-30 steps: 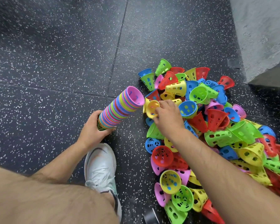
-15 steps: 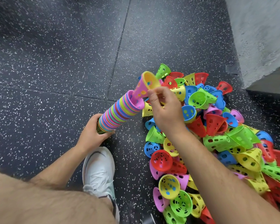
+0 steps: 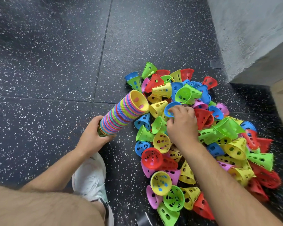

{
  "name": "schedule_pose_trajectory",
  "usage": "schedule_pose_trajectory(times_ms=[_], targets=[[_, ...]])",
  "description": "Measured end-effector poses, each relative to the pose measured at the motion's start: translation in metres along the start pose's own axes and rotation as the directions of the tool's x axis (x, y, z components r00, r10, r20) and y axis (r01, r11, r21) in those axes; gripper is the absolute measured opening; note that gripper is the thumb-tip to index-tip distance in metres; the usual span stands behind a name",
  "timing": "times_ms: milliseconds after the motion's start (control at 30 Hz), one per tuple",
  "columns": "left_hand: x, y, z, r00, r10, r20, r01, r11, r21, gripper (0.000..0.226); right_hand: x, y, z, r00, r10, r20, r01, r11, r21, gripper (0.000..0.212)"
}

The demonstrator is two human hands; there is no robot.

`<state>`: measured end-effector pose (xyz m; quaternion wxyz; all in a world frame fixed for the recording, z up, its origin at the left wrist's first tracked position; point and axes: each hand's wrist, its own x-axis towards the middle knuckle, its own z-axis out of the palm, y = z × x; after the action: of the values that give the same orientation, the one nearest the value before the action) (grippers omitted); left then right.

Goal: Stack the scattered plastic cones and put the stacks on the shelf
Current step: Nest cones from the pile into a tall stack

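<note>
Yellow rims the open mouth of the cone stack (image 3: 121, 115). My left hand (image 3: 92, 136) grips its near end and I tilt that mouth toward the pile (image 3: 227, 144) on the floor (image 3: 55, 62), so that loose cones slot in easily. My right hand (image 3: 181, 123) pinches a blue cone (image 3: 171, 108) at the pile's left edge.

A white shoe (image 3: 90, 175) stands on the black floor (image 3: 47, 62) with little white specks. A grey wall (image 3: 252, 30) stands at the top right.
</note>
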<state>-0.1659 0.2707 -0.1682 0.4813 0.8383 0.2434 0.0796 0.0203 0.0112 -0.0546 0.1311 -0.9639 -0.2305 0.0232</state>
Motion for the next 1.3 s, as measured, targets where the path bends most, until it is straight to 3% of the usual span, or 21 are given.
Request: schedule_pose_trajectory(times_ms=[100, 233, 367, 533, 733, 900, 1000, 1100, 1167, 1233, 1300], targets=[[0.003, 0.01, 0.014, 0.999, 0.022, 0.041, -0.022, 1.0, -0.001, 0.064, 0.003, 0.017, 0.006, 0.996, 0.027, 0.082, -0.018, 0.994, -0.111, 0.029], [-0.001, 0.012, 0.028, 0.997, 0.037, 0.074, -0.037, 0.999, -0.003, 0.062, 0.01, 0.024, 0.01, 0.994, 0.078, 0.075, -0.075, 0.996, -0.042, 0.021], [-0.005, 0.008, 0.033, 0.998, 0.022, 0.064, -0.022, 1.0, -0.001, 0.064, 0.014, 0.032, 0.005, 0.997, 0.038, 0.062, -0.038, 0.999, -0.001, 0.022], [-0.005, 0.005, 0.034, 0.999, -0.001, 0.051, 0.002, 1.0, -0.004, 0.067, 0.01, 0.031, -0.02, 0.993, 0.054, -0.105, -0.024, 0.962, 0.271, 0.02], [-0.01, 0.011, 0.035, 1.0, -0.017, 0.021, 0.016, 1.0, 0.012, 0.067, 0.004, 0.003, -0.048, 0.954, 0.132, -0.269, 0.044, 0.825, 0.563, 0.012], [-0.011, 0.013, 0.036, 0.999, -0.033, 0.033, 0.031, 0.998, 0.052, 0.068, -0.005, -0.026, -0.055, 0.961, 0.113, -0.251, 0.087, 0.742, 0.665, 0.007], [-0.011, 0.011, 0.037, 0.999, -0.025, 0.03, 0.023, 0.998, 0.054, 0.07, -0.014, -0.031, -0.049, 0.979, -0.023, -0.202, 0.139, 0.803, 0.58, 0.012], [-0.011, 0.007, 0.038, 0.999, -0.031, 0.021, 0.03, 0.998, 0.047, 0.07, -0.023, -0.028, -0.039, 0.986, -0.161, 0.036, 0.128, 0.887, 0.444, 0.028], [-0.01, 0.005, 0.038, 0.999, -0.029, 0.018, 0.029, 0.999, 0.04, 0.069, -0.026, -0.024, -0.034, 0.989, -0.126, 0.082, 0.075, 0.888, 0.455, 0.034], [-0.01, 0.006, 0.037, 1.0, -0.022, 0.014, 0.021, 0.999, 0.036, 0.068, -0.026, -0.017, -0.029, 0.997, -0.061, 0.042, 0.034, 0.884, 0.466, 0.028], [-0.011, 0.007, 0.037, 1.0, -0.011, 0.018, 0.011, 0.999, 0.035, 0.067, -0.024, -0.01, -0.021, 0.995, -0.056, 0.078, 0.025, 0.935, 0.352, 0.024]])
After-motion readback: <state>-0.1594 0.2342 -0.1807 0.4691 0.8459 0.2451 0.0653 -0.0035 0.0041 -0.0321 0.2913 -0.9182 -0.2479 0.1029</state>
